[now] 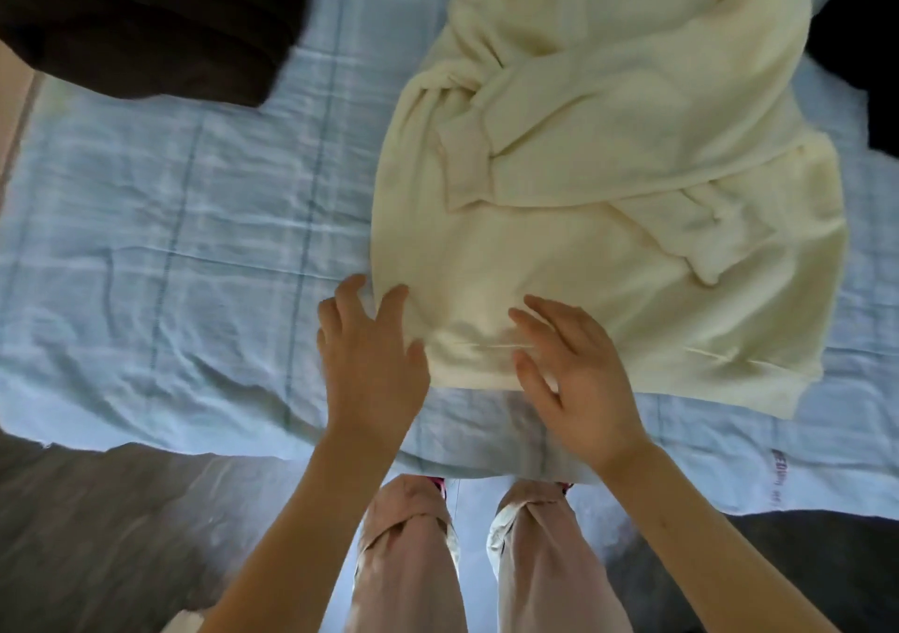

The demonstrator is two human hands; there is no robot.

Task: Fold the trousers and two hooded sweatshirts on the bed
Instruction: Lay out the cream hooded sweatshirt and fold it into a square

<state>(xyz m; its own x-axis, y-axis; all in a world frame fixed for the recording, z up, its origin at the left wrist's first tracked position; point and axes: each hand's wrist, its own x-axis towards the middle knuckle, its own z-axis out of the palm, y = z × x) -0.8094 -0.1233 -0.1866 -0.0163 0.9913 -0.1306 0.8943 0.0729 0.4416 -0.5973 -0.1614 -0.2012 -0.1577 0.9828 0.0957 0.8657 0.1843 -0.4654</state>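
Observation:
A cream hooded sweatshirt (608, 185) lies on the bed with both sleeves folded across its front. Its hem points toward me. My left hand (369, 360) is at the hem's left corner, fingers spread, fingertips touching the cloth edge. My right hand (574, 374) hovers over the hem's middle with its fingers apart, holding nothing. A dark brown folded garment (146, 19) rests at the bed's far left. Another dark garment (861, 48) shows at the far right edge, mostly cut off.
The bed is covered by a pale blue checked sheet (170, 224), rumpled toward its near edge. My legs in pink trousers (408, 559) stand against the bed's edge. Dark floor (97, 535) lies at the lower left.

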